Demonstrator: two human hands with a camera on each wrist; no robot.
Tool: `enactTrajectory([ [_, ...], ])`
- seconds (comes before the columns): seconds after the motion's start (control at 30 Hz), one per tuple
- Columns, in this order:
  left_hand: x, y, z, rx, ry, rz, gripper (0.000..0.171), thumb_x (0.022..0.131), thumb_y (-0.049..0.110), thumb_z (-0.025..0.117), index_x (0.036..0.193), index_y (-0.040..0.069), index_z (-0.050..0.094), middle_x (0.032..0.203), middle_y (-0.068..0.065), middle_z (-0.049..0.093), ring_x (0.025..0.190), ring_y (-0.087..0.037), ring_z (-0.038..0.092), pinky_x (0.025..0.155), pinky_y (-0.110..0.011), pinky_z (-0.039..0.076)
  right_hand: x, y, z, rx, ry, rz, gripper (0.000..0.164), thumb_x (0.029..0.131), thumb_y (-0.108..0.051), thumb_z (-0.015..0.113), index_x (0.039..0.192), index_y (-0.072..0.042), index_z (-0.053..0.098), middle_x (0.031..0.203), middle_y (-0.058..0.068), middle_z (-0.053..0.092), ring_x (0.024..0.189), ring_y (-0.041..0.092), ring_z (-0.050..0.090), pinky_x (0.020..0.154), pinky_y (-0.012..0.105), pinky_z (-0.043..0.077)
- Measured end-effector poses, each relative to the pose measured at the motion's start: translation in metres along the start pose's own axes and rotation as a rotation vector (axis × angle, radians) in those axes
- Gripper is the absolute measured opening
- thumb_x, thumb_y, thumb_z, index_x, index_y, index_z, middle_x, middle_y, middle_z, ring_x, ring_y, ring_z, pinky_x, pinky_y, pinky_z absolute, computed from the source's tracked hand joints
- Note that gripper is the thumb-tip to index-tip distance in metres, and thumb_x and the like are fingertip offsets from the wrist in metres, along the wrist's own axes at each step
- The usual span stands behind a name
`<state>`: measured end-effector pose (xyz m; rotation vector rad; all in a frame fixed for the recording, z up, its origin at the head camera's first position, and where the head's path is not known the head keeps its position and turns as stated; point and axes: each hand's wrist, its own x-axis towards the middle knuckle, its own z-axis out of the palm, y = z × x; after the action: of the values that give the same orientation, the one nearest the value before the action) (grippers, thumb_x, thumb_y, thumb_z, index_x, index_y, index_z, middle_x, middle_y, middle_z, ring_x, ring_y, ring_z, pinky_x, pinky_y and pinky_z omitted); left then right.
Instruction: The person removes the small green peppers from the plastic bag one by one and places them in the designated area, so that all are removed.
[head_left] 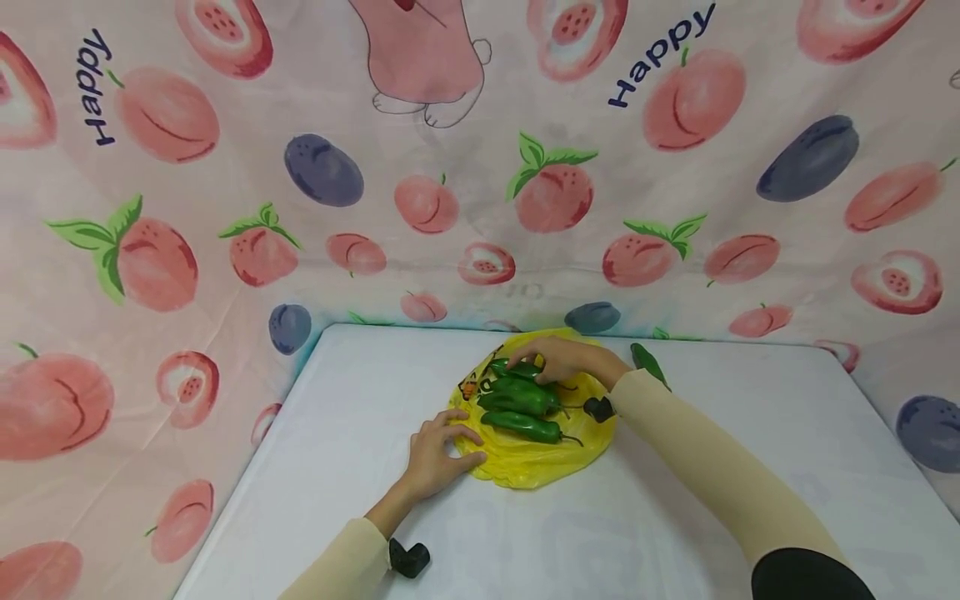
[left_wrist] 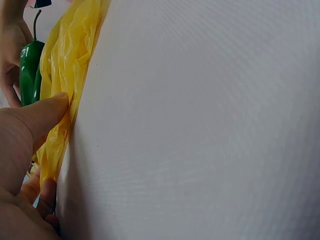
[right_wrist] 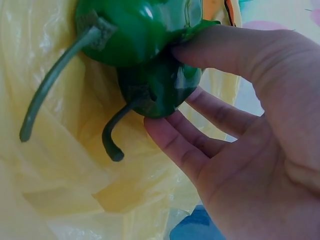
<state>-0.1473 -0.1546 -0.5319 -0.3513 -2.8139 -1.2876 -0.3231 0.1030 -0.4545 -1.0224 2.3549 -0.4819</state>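
Observation:
A crumpled yellow plastic bag (head_left: 540, 475) lies on the white table with several long green chili peppers on it. At the far side of this group, my right hand (head_left: 558, 357) pinches a green pepper (right_wrist: 160, 90) between thumb and fingers, its curved stem hanging free. Two more green peppers, a middle one (head_left: 519, 398) and a near one (head_left: 522, 426), lie side by side, stems pointing right. My left hand (head_left: 435, 458) rests at the bag's near left edge, thumb and fingers spread apart; its thumb (left_wrist: 50, 110) touches the yellow plastic in the left wrist view.
Another green pepper (head_left: 649, 363) lies right of the bag, partly hidden behind the right sleeve (head_left: 712, 467). A fruit-printed cloth (head_left: 480, 208) hangs behind the white table (head_left: 750, 400). Black devices sit on both wrists.

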Motion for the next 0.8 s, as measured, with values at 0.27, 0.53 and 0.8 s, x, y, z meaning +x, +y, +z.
enactTrajectory([
  [0.27, -0.001, -0.001, 0.002, -0.002, 0.0, 0.017, 0.013, 0.086, 0.03, 0.085, 0.095, 0.023, 0.079, 0.139, -0.007, 0.059, 0.122, -0.036, 0.05, 0.092, -0.056, 0.028, -0.005, 0.001, -0.001, 0.02, 0.008, 0.016, 0.051, 0.095, -0.002, 0.067, 0.141, -0.026, 0.063, 0.144, 0.009, 0.057, 0.131, 0.032, 0.054, 0.102, 0.05, 0.048],
  [0.53, -0.002, -0.002, 0.002, 0.0, 0.006, 0.032, 0.013, 0.086, 0.029, 0.085, 0.095, 0.023, 0.079, 0.138, -0.007, 0.06, 0.12, -0.035, 0.051, 0.092, -0.056, 0.028, -0.013, 0.004, -0.005, 0.034, 0.027, 0.034, 0.05, 0.095, -0.005, 0.069, 0.14, -0.026, 0.063, 0.147, 0.009, 0.054, 0.133, 0.033, 0.052, 0.104, 0.054, 0.046],
  [0.8, -0.002, -0.002, 0.002, 0.012, 0.024, 0.048, 0.013, 0.086, 0.03, 0.085, 0.095, 0.024, 0.078, 0.137, -0.007, 0.06, 0.119, -0.034, 0.051, 0.091, -0.055, 0.029, -0.022, 0.003, -0.009, 0.058, 0.043, 0.016, 0.05, 0.094, -0.003, 0.069, 0.14, -0.023, 0.063, 0.148, 0.01, 0.053, 0.133, 0.034, 0.051, 0.101, 0.051, 0.048],
])
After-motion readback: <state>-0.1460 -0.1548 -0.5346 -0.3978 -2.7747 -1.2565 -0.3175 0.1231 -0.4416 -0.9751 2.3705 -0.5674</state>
